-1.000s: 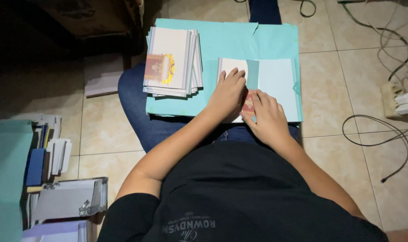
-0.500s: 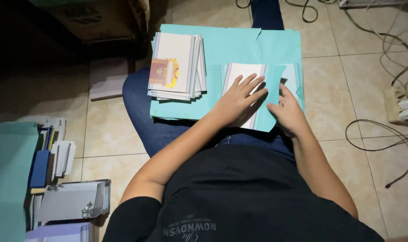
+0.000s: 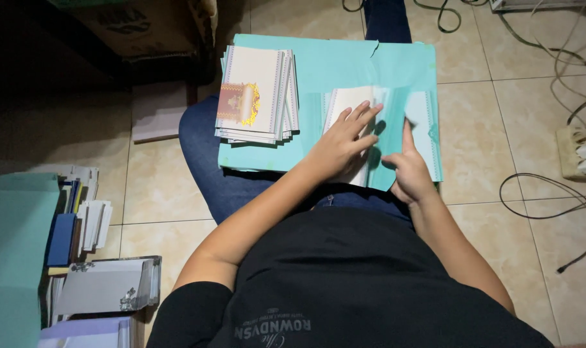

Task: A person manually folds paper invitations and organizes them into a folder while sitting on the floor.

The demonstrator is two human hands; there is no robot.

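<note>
Hands: my left hand (image 3: 341, 145) lies flat, fingers spread, pressing down on the white card (image 3: 345, 125); my right hand (image 3: 405, 171) is beside it with the thumb up and the fingers pinching the turquoise flap (image 3: 396, 129) along its fold. Neither hand is closed around anything; both press and pinch.

Floor: tan tiles (image 3: 492, 122) all round, with black cables (image 3: 550, 193) looping on my right and a white power strip (image 3: 579, 158) at the far right edge.

Turquoise paper: a big sheet (image 3: 344, 61) spread over my lap, across my jeans (image 3: 206, 154). It serves as my work surface (one torn notch shows in its far edge).

Card stack: a pile of cream cards (image 3: 257, 93) with patterned borders sits on the sheet's left half, well apart from my hands; the top one carries a small red and gold ornament.

Left side: a metal-clipped box (image 3: 106, 287) and upright files and booklets (image 3: 77, 222) stand near my left elbow.

Card in hand: the white card lies on the sheet's right half, partly under my left palm and partly inside the turquoise cover.

Handling: I judge it light and thin, stiffer than the cover but easy to crease or dent at a corner. The surface looks smooth, so it may slide. Best held flat under the palm, and lifted by its long edges, not its corners.
</note>
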